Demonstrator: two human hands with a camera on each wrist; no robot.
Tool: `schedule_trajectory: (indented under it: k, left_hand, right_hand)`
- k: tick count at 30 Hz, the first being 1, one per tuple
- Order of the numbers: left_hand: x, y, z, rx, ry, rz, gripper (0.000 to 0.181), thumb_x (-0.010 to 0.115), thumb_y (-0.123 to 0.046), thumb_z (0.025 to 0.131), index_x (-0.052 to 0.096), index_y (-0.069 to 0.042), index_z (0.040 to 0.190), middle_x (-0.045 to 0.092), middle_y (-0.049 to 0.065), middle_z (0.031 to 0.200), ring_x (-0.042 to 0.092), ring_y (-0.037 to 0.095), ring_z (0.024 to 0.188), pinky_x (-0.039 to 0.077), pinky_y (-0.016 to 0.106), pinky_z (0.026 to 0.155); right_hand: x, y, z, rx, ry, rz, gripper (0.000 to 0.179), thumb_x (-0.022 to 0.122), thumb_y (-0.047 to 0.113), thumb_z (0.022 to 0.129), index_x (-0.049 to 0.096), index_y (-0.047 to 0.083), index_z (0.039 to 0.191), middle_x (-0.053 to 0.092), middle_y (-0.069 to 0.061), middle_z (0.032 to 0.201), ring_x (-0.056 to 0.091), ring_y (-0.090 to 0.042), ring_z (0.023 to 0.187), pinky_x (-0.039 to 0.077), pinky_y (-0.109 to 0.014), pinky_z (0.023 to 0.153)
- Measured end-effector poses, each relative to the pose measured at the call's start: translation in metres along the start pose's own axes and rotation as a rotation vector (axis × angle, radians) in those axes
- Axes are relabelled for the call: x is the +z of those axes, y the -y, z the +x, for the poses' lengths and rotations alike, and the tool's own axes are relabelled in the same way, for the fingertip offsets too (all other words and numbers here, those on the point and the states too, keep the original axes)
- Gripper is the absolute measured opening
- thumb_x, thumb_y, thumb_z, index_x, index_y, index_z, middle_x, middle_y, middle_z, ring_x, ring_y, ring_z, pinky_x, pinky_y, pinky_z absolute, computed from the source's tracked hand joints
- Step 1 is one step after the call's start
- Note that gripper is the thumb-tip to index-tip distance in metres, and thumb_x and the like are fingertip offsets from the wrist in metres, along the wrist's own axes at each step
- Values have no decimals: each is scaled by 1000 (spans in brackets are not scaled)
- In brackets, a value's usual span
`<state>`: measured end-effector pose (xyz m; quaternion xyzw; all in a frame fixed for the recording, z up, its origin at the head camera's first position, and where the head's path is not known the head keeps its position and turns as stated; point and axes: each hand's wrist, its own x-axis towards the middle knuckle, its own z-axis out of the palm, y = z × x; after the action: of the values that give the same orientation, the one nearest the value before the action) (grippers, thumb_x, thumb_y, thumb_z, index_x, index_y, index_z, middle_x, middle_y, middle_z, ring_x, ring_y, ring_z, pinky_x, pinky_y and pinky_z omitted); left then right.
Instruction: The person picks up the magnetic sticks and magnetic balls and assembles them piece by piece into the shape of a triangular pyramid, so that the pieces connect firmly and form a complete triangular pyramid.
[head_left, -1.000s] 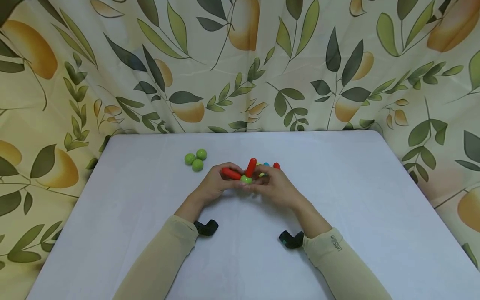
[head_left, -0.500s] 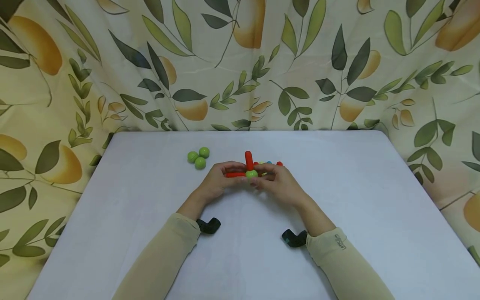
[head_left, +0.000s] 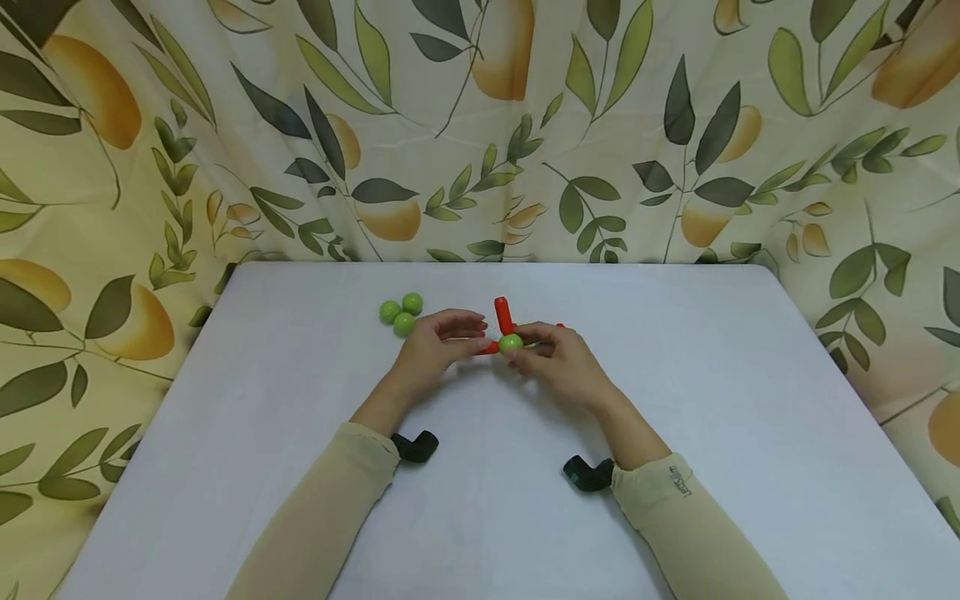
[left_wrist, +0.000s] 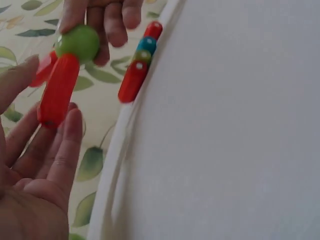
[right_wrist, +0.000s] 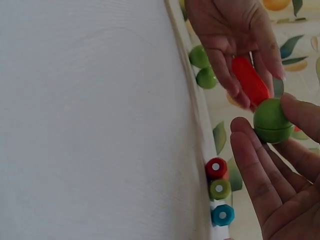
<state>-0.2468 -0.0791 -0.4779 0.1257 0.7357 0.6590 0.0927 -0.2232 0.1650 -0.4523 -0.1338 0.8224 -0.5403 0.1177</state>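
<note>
My right hand (head_left: 558, 358) pinches a glossy green ball (head_left: 511, 344) between thumb and fingers, above the table. Two red rods are joined to the ball: one red rod (head_left: 503, 315) points up and away, the other (right_wrist: 250, 80) points toward my left hand (head_left: 431, 354). That left hand lies spread around the second rod, thumb on one side and fingers on the other, with its grip loosened. In the left wrist view the rod's free end (left_wrist: 50, 120) hangs close to the fingertips; whether they touch is unclear.
Several coloured pieces lie behind the right hand, among them a red one (right_wrist: 216, 168), a yellow-green one (right_wrist: 220, 189) and a blue one (right_wrist: 222, 215). Three loose green balls (head_left: 404, 324) sit near the left hand on the white table (head_left: 480, 500). A patterned curtain (head_left: 480, 167) hangs behind.
My left hand has loosened from the red rod and drawn slightly left. The ball and rods have turned and shifted a little right and up, with the right hand still gripping the ball.
</note>
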Motion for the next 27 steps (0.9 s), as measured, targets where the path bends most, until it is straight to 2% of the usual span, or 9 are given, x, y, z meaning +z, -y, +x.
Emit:
schedule_trajectory:
  k: [3, 5, 10, 13, 16, 20, 27]
  left_hand:
    - [-11, -7, -3, -36, -96, 58, 48, 83, -35, 89, 69, -14, 130, 74, -2, 122, 67, 14, 116, 57, 33, 99]
    - [-20, -10, -6, -30, -161, 105, 44, 83, -38, 89, 72, -17, 125, 74, -4, 118, 67, 13, 115, 58, 31, 96]
    - [-47, -12, -14, 43, -329, 235, 30, 81, -26, 92, 73, -14, 118, 74, 7, 113, 69, 19, 106, 58, 26, 90]
    - [-60, -10, -20, 34, -400, 342, 31, 79, -21, 92, 72, -9, 119, 71, 10, 113, 68, 22, 104, 56, 27, 89]
    - [-66, -7, -24, -20, -411, 435, 35, 77, -20, 91, 71, -6, 123, 67, 9, 115, 65, 25, 105, 54, 33, 87]
    - [-63, -5, -24, -49, -397, 546, 35, 77, -18, 90, 71, -4, 123, 64, 10, 111, 63, 27, 102, 53, 38, 86]
    - [-59, -2, -22, -27, -393, 706, 37, 76, -20, 90, 72, -5, 124, 59, 9, 98, 56, 24, 88, 46, 34, 77]
  right_hand:
    - [-1, 1, 2, 9, -13, 10, 40, 74, 21, 97, 65, 6, 132, 77, -17, 109, 76, -31, 95, 60, -27, 81]
    - [-2, 3, 3, 11, -21, 12, 40, 74, 22, 97, 65, 6, 133, 77, -17, 110, 76, -31, 96, 60, -28, 83]
    - [-7, 6, 6, 19, -33, 17, 39, 74, 25, 97, 65, 9, 132, 77, -17, 111, 75, -33, 97, 60, -32, 85]
    - [-10, 8, 5, 36, -44, 14, 40, 74, 28, 97, 65, 11, 132, 77, -16, 115, 75, -34, 97, 58, -32, 86]
    - [-13, 8, 4, 56, -62, 11, 41, 74, 29, 97, 65, 11, 133, 75, -14, 118, 75, -35, 97, 56, -29, 86]
    - [-18, 6, 0, 65, -86, 34, 41, 74, 27, 97, 65, 10, 133, 74, -15, 117, 74, -37, 100, 58, -27, 85]
    - [-24, 2, -5, 58, -115, 38, 43, 73, 24, 97, 63, 7, 135, 70, -15, 124, 74, -38, 99, 58, -24, 83]
